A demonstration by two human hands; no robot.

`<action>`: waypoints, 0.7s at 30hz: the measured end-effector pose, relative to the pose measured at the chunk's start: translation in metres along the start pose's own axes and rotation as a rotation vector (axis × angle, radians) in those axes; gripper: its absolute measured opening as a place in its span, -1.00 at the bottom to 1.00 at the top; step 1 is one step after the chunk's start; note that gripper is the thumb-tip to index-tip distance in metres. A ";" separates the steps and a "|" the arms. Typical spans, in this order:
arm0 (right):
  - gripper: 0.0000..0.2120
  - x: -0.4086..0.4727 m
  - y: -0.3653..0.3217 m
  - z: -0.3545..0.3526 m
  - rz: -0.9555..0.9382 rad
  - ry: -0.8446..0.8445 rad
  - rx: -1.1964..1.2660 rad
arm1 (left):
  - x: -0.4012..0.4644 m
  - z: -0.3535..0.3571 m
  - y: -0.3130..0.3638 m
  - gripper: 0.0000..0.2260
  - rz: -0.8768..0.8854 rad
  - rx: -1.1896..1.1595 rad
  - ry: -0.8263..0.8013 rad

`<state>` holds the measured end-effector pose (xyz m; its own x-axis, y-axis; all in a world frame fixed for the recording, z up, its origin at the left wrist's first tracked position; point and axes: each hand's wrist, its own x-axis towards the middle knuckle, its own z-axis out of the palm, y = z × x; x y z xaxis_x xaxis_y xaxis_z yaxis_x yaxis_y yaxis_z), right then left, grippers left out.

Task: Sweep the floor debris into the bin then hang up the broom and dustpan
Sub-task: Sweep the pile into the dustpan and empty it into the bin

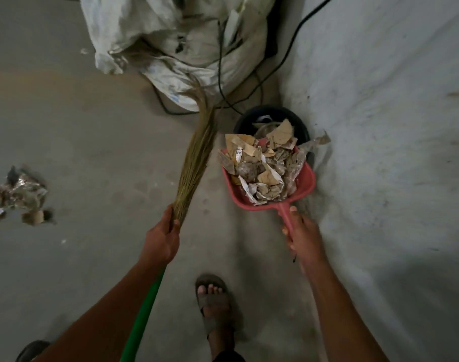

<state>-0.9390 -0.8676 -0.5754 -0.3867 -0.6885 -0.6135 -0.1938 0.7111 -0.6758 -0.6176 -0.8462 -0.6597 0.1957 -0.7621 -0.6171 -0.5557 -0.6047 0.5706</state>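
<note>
My left hand grips the grass broom where its straw bristles meet the green handle; the bristles point away toward a white sack. My right hand holds the handle of a red dustpan, which is in the air and heaped with crumpled paper and wrapper scraps. The pan's front edge is over the near rim of a black bin standing against the wall, with some scraps inside it. A pile of debris lies on the floor at the far left.
A big white sack stands ahead, with black cables trailing across the floor beside it. A pale wall runs along the right. My sandalled foot is below the hands. Bare concrete floor spreads to the left.
</note>
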 end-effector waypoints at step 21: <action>-0.80 0.059 -0.236 -0.096 0.132 -0.135 -0.531 | -0.011 0.014 0.045 -0.50 0.042 0.022 -0.034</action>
<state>-1.0026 -1.0623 -0.4127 -0.3269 -0.5759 -0.7493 -0.5919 0.7429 -0.3127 -0.6562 -0.8618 -0.6353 0.1445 -0.7780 -0.6115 -0.5801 -0.5672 0.5846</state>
